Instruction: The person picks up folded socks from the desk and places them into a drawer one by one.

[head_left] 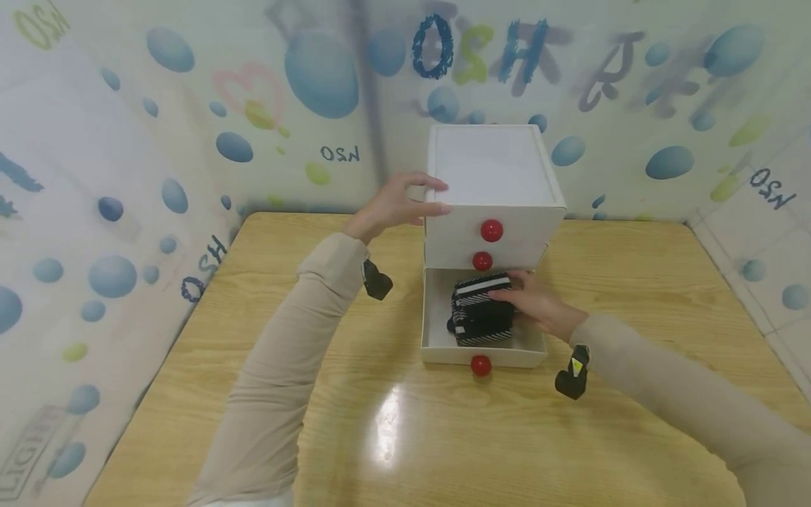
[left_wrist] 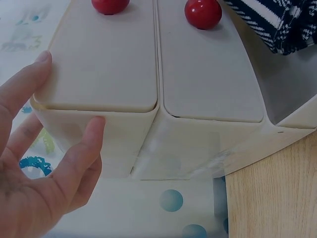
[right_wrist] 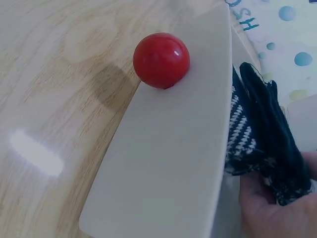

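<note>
A white drawer cabinet with round red knobs stands on the table, its bottom drawer pulled out. My left hand holds the cabinet's upper left edge near the front corner, with digits on two faces of it. In the drawer lies a folded black-and-white patterned knit bundle. The right hand reaches in from the right and grips a folded black-and-white knit piece at the bundle's top. In the right wrist view the thumb and fingers pinch this dark knit behind the drawer front.
The upper two drawers, with red knobs, are closed. The wooden table extends around the cabinet, and walls with blue dots and lettering stand close behind and at the sides. Each wrist carries a small black camera.
</note>
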The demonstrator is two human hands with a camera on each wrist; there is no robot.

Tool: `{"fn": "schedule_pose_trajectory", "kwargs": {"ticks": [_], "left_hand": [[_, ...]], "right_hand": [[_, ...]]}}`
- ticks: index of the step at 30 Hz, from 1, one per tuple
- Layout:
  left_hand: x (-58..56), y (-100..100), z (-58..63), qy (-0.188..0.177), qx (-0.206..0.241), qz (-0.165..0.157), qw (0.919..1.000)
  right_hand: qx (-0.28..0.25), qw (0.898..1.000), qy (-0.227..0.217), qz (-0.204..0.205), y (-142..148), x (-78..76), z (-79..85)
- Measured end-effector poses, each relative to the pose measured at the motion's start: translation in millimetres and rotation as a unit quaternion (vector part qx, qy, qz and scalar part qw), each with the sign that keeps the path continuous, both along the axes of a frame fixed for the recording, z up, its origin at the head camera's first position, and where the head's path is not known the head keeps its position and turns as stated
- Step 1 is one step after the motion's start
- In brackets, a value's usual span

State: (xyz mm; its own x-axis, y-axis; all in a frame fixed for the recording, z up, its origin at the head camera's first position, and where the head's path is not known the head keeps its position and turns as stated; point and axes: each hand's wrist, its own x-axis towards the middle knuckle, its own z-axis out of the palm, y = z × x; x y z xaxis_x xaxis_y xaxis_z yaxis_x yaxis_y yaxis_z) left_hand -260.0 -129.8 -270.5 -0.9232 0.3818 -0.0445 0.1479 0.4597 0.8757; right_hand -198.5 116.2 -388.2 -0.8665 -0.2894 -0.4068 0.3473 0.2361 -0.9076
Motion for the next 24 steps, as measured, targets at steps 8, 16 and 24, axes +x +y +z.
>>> {"fn": "schedule_pose_trajectory", "kwargs": {"ticks": [8,16,24], "left_hand": [[4.3,2,6.1,-0.014,0.005,-0.002,0.9999],[26.7,7,27.2,-0.019,-0.003,0.000,0.9998],[28.5,6,27.6,-0.018,0.000,0.000,0.9998]], "right_hand": [[-0.025,0.998,-0.052,-0.026,-5,-4.7,-0.8],[-0.035,0.996,-0.073,-0.025,-5,-7.7,-3.7],[-0.040,0.997,-0.066,-0.010,-3,-8.9,-8.8]]}}
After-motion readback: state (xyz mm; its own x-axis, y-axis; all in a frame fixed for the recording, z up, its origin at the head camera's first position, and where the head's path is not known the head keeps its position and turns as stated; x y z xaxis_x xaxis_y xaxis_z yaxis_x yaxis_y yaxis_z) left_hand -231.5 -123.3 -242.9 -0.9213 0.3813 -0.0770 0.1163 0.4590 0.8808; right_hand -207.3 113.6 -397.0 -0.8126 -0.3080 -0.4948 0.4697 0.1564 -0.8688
